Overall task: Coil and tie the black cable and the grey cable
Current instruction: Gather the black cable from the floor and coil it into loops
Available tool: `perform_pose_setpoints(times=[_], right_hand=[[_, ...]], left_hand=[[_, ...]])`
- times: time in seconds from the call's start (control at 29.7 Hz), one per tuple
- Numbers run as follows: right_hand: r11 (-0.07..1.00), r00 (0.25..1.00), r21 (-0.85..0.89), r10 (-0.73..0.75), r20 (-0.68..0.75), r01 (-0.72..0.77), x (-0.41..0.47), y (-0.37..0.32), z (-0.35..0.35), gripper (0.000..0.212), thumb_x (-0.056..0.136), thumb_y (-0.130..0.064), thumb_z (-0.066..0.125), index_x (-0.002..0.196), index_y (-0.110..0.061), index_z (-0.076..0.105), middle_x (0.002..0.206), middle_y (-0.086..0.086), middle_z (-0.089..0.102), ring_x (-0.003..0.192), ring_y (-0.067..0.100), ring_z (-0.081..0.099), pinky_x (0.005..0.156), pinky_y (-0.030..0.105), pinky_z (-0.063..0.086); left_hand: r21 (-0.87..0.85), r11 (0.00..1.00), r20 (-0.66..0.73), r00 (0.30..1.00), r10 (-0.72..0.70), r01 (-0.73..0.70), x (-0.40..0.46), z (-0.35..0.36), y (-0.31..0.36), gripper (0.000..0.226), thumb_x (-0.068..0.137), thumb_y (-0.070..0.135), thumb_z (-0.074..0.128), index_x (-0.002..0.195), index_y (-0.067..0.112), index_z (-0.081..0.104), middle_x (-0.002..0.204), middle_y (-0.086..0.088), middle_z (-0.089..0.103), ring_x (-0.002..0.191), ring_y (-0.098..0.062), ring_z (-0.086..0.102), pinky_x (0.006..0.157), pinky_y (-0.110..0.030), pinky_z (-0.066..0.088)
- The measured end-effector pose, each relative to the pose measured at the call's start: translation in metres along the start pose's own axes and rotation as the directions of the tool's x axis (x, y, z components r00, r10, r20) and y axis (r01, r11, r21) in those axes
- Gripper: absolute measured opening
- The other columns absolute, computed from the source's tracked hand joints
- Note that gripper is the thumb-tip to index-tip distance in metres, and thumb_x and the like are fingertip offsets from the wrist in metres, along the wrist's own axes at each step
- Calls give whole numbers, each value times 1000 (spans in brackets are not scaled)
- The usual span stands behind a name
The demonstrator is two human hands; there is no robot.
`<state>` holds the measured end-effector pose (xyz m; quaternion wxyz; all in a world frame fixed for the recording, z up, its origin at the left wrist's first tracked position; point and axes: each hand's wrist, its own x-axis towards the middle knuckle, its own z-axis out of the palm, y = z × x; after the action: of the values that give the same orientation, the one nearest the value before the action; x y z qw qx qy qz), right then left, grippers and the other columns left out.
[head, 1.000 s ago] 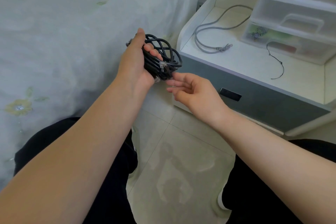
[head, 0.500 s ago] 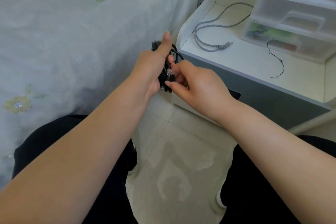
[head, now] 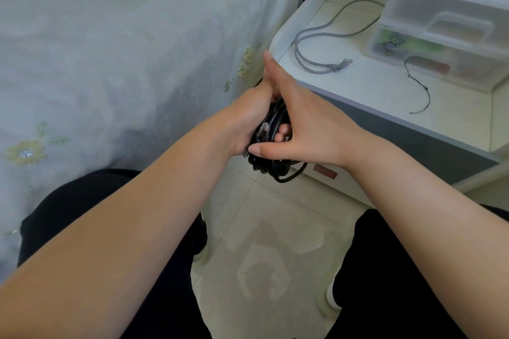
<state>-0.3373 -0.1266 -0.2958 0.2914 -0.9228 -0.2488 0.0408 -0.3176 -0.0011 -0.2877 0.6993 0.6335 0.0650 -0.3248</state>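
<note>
Left hand [head: 249, 115] grips the coiled black cable [head: 271, 146]; right hand [head: 305, 121] presses it with straight fingers; grey cable [head: 316, 36] lies on the worktop [head: 371, 85]

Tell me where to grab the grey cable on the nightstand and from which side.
Probably best to take the grey cable at the near U-bend, where its two strands run side by side, coming from above with the right hand. It lies flat and loose on the nightstand, so a pinch there gathers both strands. Both hands are now on the black cable.
</note>
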Motion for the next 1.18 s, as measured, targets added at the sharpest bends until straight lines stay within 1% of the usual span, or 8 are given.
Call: perform_pose_setpoints(times=[0.1,0.24,0.54,0.77,0.87,0.98,1.04,1.18], right_hand=[[1000,1000,-10,-8,9,8,-1,1,1,108,68,-56,67,150,-31,2,94,-11,58,82,-1,50,75,23,41],[999,999,-51,-3,-32,1,-3,5,-1,92,66,-68,50,146,-30,23,128,-4,50,119,9,45,98,38,42],[997,993,4,74,-89,-74,-8,15,-14,61,71,-70,41,115,-31,54,94,-17,58,91,5,55,84,30,44],[974,972,215,119,-204,-74,-19,13,-22,40,77,-59,51,101,-27,56,71,1,68,69,3,60,65,14,42],[907,974,415,156,-164,-76,-20,11,-20,22,87,-45,55,91,-23,56,53,-3,61,52,11,59,63,26,47],[906,978,403,183,-103,-128,-16,21,-23,25,81,-54,57,82,-29,61,66,-14,66,69,6,62,79,37,52],[917,983,363,181,-5,-167,-17,26,-29,34,75,-61,57,82,-29,64,76,-11,69,77,10,65,85,40,52],[922,984,345,175,38,-177,-28,25,-31,36,78,-60,58,83,-25,66,79,0,71,76,18,68,79,40,55]], left_hand=[[-74,997,-16,1000,20,-22,0,-2,-5,51,100,50,30,81,11,57,51,-3,51,39,-15,49,34,-21,39],[-170,985,6,1000,10,-8,-4,-3,-8,35,101,29,35,86,9,59,61,-3,59,48,-14,58,39,-20,46],[-149,989,104,994,34,-18,-2,5,-14,25,100,15,39,106,4,60,80,-15,64,63,-26,66,53,-34,55],[33,997,414,909,45,-65,-11,0,-5,67,93,62,22,109,11,61,81,-17,70,78,-31,70,75,-40,59],[28,991,495,863,101,-132,-10,-3,-5,82,70,78,40,111,8,57,75,-7,68,74,-24,70,83,-44,55],[192,962,481,873,81,-195,-6,0,-11,57,72,48,76,96,1,54,61,2,58,61,-13,64,93,-49,50],[313,930,450,893,33,-193,-8,7,-11,35,81,20,68,88,-10,52,52,1,50,52,-10,57,84,-41,53],[421,888,421,907,-12,-184,-10,14,-10,39,77,7,59,96,-26,47,44,2,45,47,-9,54,74,-33,51]])
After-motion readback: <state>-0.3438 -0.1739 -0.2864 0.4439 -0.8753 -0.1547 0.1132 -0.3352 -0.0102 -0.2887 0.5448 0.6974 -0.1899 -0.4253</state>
